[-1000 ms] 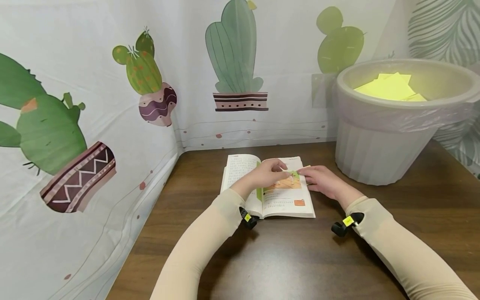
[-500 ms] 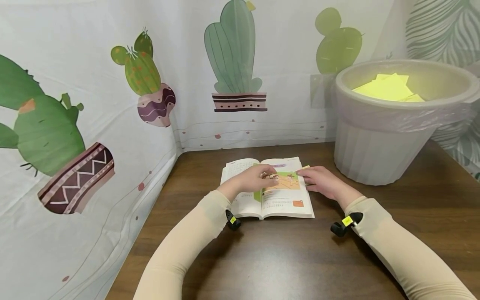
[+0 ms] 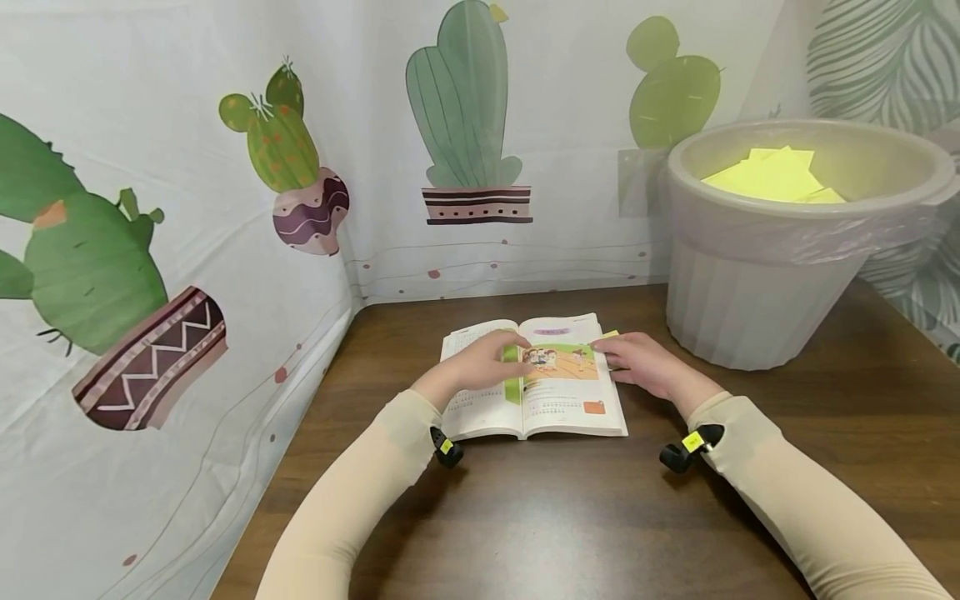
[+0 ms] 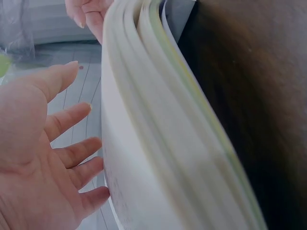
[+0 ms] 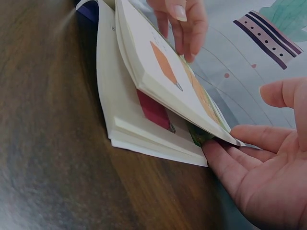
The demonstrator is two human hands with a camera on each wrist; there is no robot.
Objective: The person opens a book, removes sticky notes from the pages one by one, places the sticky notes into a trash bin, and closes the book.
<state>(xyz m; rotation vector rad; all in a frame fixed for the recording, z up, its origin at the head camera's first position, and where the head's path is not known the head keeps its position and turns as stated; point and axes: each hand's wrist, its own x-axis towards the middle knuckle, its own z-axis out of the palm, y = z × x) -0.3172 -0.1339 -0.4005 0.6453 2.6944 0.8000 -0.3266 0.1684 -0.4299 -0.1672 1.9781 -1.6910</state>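
An open book [image 3: 562,408] lies on the brown table, a picture of figures on a green and orange ground on its right page. My left hand [image 3: 480,362] is spread over the left page; in the left wrist view its fingertips [image 4: 98,194] are right at that page, thumb apart. At the right edge my right hand [image 3: 645,362] has its fingers under a raised block of pages, as the right wrist view shows, with the thumb [image 5: 278,93] standing free. A red patch [image 5: 154,111] shows on the page beneath. Some yellow paper [image 3: 611,335] sticks out beside the right fingers.
A large grey bin [image 3: 757,283] with a plastic liner stands at the back right of the table, yellow paper sheets [image 3: 772,177] in it. A white curtain [image 3: 375,125] printed with cacti hangs behind and along the left side. Each wrist wears a black camera strap [image 3: 447,450].
My left hand has moved left, from over the right page's picture to the left page, uncovering the picture. The right hand stays at the book's right edge.
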